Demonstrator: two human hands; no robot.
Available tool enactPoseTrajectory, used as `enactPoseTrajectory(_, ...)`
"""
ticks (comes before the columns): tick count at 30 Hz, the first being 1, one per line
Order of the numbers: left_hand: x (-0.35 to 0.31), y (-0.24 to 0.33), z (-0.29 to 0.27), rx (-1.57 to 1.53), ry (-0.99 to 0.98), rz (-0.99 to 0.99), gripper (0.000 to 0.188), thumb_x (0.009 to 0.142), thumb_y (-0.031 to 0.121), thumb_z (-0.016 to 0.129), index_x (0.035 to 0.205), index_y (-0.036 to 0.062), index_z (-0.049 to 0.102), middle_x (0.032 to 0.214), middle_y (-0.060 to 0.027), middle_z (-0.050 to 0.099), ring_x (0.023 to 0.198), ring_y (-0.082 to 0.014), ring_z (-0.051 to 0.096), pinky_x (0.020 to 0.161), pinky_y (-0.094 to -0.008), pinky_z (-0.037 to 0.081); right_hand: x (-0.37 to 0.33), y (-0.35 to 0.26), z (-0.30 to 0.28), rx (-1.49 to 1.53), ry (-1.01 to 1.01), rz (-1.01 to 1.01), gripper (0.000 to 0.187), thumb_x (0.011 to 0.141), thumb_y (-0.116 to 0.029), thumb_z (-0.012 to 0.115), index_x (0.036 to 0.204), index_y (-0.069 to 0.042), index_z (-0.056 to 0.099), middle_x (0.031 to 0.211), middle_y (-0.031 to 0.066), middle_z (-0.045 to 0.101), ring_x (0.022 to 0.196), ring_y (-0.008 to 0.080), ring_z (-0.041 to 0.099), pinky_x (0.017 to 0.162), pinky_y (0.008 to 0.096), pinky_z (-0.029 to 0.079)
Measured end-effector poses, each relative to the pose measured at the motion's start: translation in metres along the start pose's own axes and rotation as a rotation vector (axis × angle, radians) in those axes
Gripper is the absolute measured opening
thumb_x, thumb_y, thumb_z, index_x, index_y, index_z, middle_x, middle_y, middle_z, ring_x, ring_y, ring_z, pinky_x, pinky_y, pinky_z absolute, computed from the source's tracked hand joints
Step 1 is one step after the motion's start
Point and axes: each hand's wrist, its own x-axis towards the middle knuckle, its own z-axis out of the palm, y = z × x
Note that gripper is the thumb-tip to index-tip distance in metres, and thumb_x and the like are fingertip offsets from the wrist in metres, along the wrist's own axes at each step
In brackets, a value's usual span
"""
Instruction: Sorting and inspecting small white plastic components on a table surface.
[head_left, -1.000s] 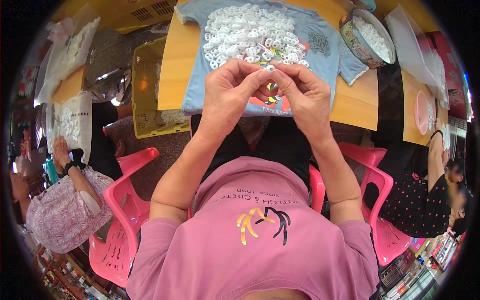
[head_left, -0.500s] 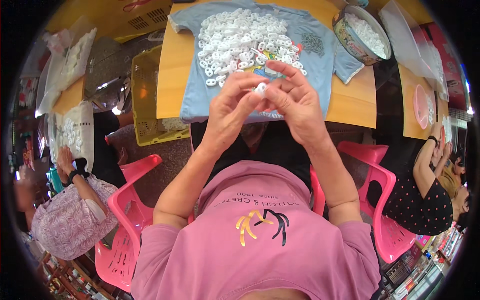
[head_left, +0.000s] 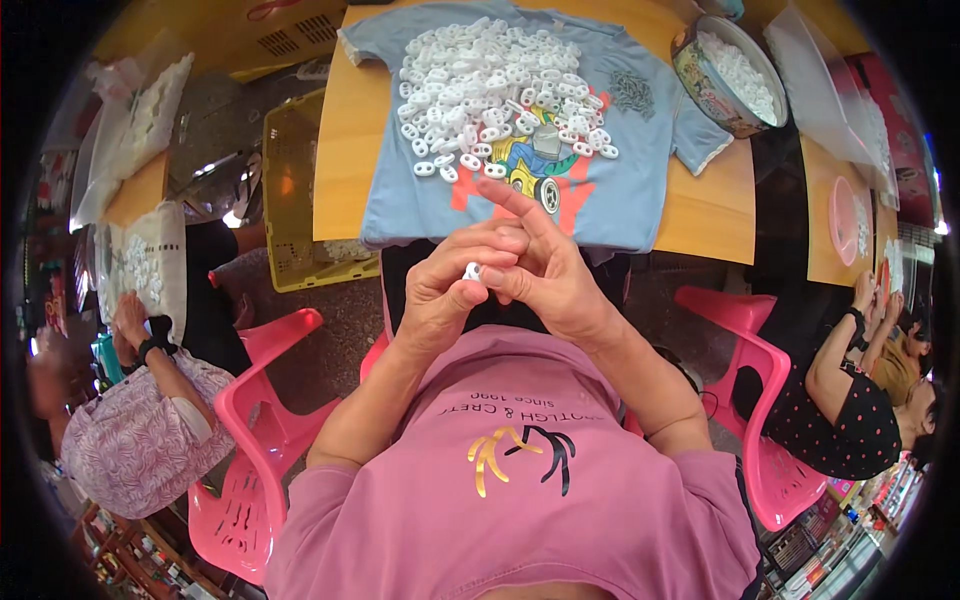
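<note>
My left hand (head_left: 437,292) is closed, with a small white plastic piece (head_left: 472,271) between thumb and fingers. The piece has a dark hole at its end. Against its other side, my right hand (head_left: 556,288) presses thumb and fingertips, the index finger stretched out. Both hands are in front of the table edge, above my lap. Beyond them a blue T-shirt (head_left: 400,215) is spread on the table, bearing a large pile of white two-hole plastic pieces (head_left: 490,85). Small grey pieces (head_left: 632,92), too small to make out, lie heaped on its right.
A round tin (head_left: 700,85) of white pieces stands at the table's right. A yellow crate (head_left: 290,180) sits on the left. Pink chairs (head_left: 255,420) flank me. One person (head_left: 150,420) works at left, another (head_left: 850,400) at right, near a pink bowl (head_left: 842,220).
Both hands have come down toward me and slightly left, off the T-shirt, with the white piece still held. The shirt's print shows more now.
</note>
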Motion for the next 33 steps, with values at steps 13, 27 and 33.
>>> enactPoseTrajectory(13,-0.037,0.053,-0.07,0.197,0.132,-0.233,0.029,0.091,0.014,0.063,0.116,-0.0011,0.064,0.095,-0.0084,0.063,0.086,-0.0153,0.06,0.075,-0.0268,0.049,0.016,-0.001,-0.006,-0.513,0.025,0.058,0.039,0.094,-0.009,0.061,0.13,-0.001,0.052,0.096,0.0047,0.066,0.081,0.0078,0.059,0.069,0.0223,0.049)
enactPoseTrajectory(27,-0.035,0.053,-0.179,1.591,0.651,0.083,0.029,0.089,0.009,0.065,0.116,-0.0014,0.062,0.108,-0.0115,0.064,0.096,-0.0241,0.061,0.086,-0.0331,0.049,0.029,-0.042,-0.064,-1.07,0.349,-0.185,0.023,0.096,-0.013,0.059,0.112,0.003,0.065,0.093,0.0058,0.068,0.086,0.0091,0.063,0.075,0.0218,0.048)
enactPoseTrajectory(33,0.034,0.068,-0.092,1.42,0.335,0.316,0.018,0.081,-0.005,0.065,0.098,0.0009,0.066,0.092,-0.0128,0.063,0.089,-0.0277,0.06,0.079,-0.0367,0.048,0.023,-0.041,-0.07,-1.162,0.365,-0.247,0.021,0.095,-0.009,0.06,0.11,0.003,0.066,0.09,0.0073,0.068,0.084,0.0104,0.063,0.073,0.0223,0.048)
